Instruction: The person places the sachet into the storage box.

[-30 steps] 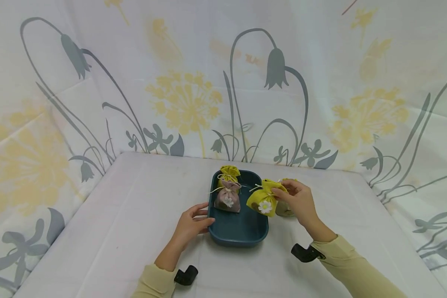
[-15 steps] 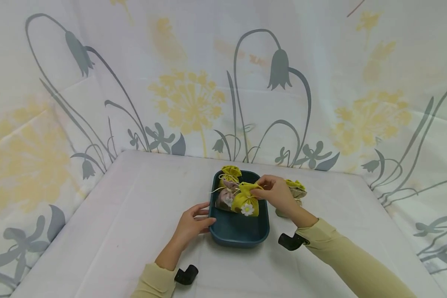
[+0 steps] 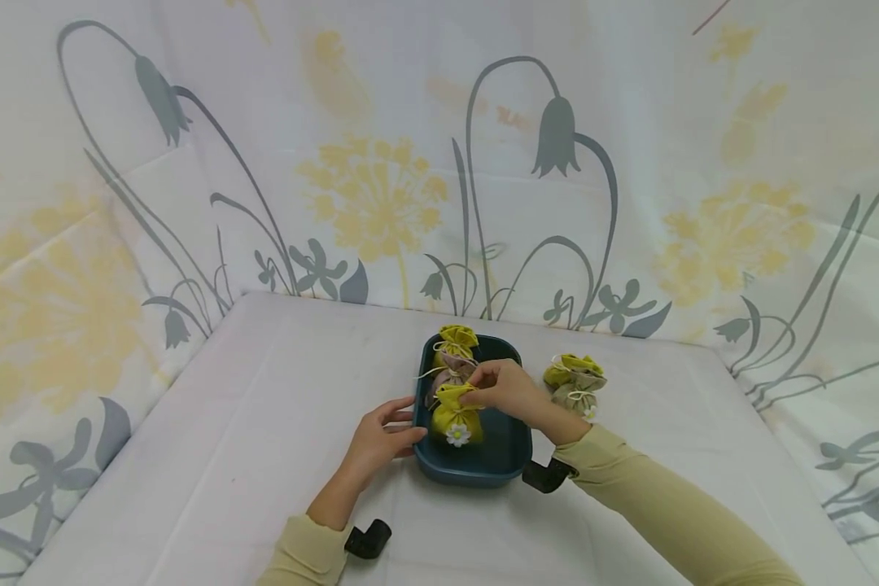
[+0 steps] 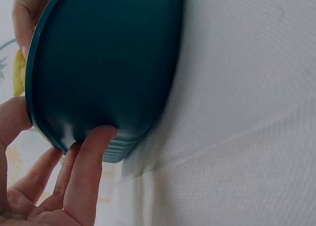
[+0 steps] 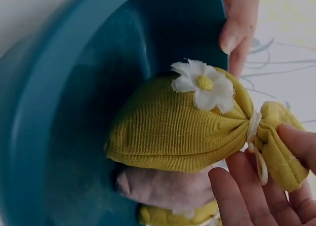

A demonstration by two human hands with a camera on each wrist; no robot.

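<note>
Right wrist view: the yellow pouch looks soft and plump, probably light and unlikely to slip, its woven cloth giving under a grip. The gathered neck above the pale cord seems the best place to take hold; the white flower looks delicate and better left unpressed. The right hand pinches that neck between thumb and fingers, on the pouch's right side. The pouch is within the blue tub, toward its left side, just nearer than the mauve pouch; whether it bears on the tub's floor, I cannot tell. The left hand holds the tub's left wall, thumb over the rim and fingers outside, just left of the yellow pouch.
</note>
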